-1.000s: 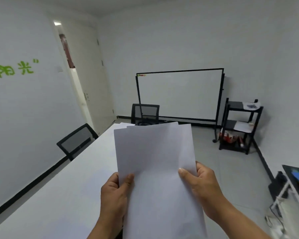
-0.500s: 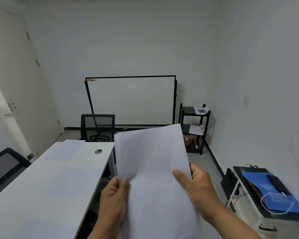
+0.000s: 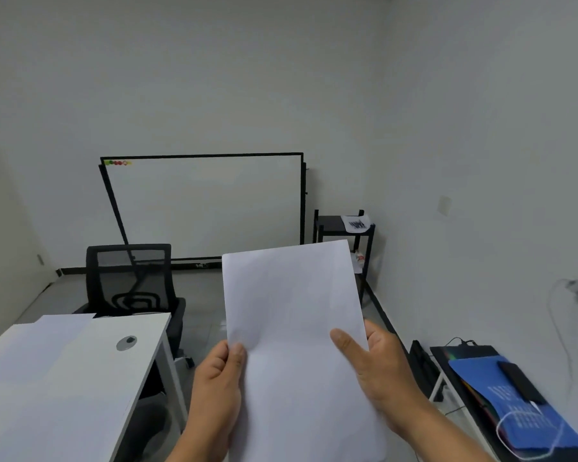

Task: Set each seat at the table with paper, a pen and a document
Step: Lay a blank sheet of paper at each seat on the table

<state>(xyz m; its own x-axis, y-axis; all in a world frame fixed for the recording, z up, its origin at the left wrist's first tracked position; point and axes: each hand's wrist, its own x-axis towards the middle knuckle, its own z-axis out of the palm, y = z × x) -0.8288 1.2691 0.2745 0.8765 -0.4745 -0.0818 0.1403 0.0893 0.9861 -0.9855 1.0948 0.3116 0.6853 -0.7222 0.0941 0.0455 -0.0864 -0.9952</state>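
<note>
I hold a stack of white paper sheets [image 3: 294, 315] upright in front of me with both hands. My left hand [image 3: 216, 395] pinches the stack's left edge, thumb on the front. My right hand [image 3: 376, 375] grips the right edge, thumb across the front. The white table [image 3: 90, 368] lies at the lower left, and a sheet of paper [image 3: 37, 338] lies flat on its far end. A black mesh chair [image 3: 131, 281] stands at the table's far end. No pen is visible.
A whiteboard [image 3: 204, 205] on a stand leans at the back wall. A black shelf cart [image 3: 344, 228] with papers stands in the corner. At the lower right, a low stand carries a blue folder [image 3: 511, 405], a dark phone and a white cable loop.
The view has swung right, away from the table, so the table now sits at the lower left. The fanned sheets have been squared into one neat stack. Both hands keep their hold.
</note>
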